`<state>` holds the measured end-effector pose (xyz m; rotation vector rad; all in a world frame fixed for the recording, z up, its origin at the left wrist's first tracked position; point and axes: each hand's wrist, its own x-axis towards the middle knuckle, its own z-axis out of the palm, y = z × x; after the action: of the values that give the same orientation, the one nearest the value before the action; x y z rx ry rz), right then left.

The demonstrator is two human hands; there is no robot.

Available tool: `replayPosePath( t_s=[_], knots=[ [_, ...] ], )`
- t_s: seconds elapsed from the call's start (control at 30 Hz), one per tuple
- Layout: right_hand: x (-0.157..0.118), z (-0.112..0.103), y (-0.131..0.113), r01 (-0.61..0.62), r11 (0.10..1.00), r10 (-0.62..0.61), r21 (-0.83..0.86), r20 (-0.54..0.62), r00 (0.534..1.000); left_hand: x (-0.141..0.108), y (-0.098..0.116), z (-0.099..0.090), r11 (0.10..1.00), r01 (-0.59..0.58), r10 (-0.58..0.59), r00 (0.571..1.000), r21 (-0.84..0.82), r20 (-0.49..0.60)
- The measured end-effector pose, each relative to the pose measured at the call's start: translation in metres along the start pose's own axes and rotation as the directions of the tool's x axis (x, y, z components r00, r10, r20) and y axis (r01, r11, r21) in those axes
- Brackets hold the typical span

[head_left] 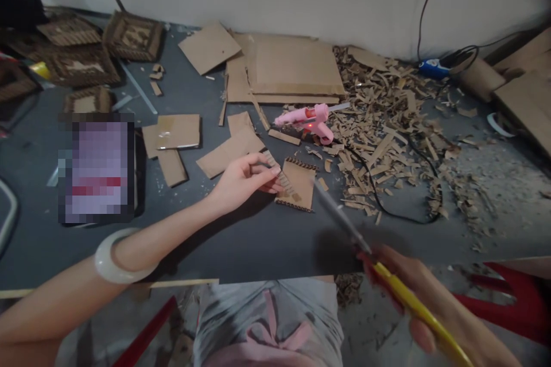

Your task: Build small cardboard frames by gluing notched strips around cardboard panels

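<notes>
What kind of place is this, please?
It looks like a makeshift craft workspace for cardboard work: a pink hot glue gun, heaps of cardboard scraps, and patterned cardboard frames.

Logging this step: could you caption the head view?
Left hand touches a corrugated cardboard strip above a small brown cardboard panel; right hand holds a yellow-handled utility knife.

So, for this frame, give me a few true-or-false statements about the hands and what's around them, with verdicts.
1. The left hand touches a narrow corrugated cardboard strip on a small brown cardboard rectangle. True.
2. The right hand grips a long yellow-handled cutter. True.
3. The left hand holds the pink plastic glue gun. False: it lies on the dark grey tabletop.
4. A white bangle circles the right wrist. False: it is on the left forearm.
</notes>
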<state>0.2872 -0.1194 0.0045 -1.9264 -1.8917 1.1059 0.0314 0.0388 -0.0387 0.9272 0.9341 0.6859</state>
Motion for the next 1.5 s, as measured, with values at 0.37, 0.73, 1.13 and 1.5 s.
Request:
replayPosePath(
  t_s=[0.37,0.73,1.13,1.5],
  knots=[
    [0.004,0.008,-0.029,0.125,0.990,-0.131,0.062,0.091,0.987,0.000,0.000,-0.001,0.997,-0.041,0.040,0.999,-0.059,-0.011],
    [0.005,0.012,-0.025,0.153,0.988,-0.155,0.028,0.111,0.982,0.000,-0.001,0.000,0.996,-0.086,0.085,0.995,-0.021,-0.047],
    [0.005,0.013,-0.030,0.139,0.990,-0.141,0.025,0.098,0.985,-0.002,-0.002,0.003,0.993,-0.118,0.117,0.992,-0.025,-0.046],
    [0.007,0.013,-0.031,0.146,0.989,-0.142,-0.038,0.096,0.985,-0.004,-0.004,0.005,0.991,-0.133,0.132,0.991,-0.013,-0.027]
  ],
)
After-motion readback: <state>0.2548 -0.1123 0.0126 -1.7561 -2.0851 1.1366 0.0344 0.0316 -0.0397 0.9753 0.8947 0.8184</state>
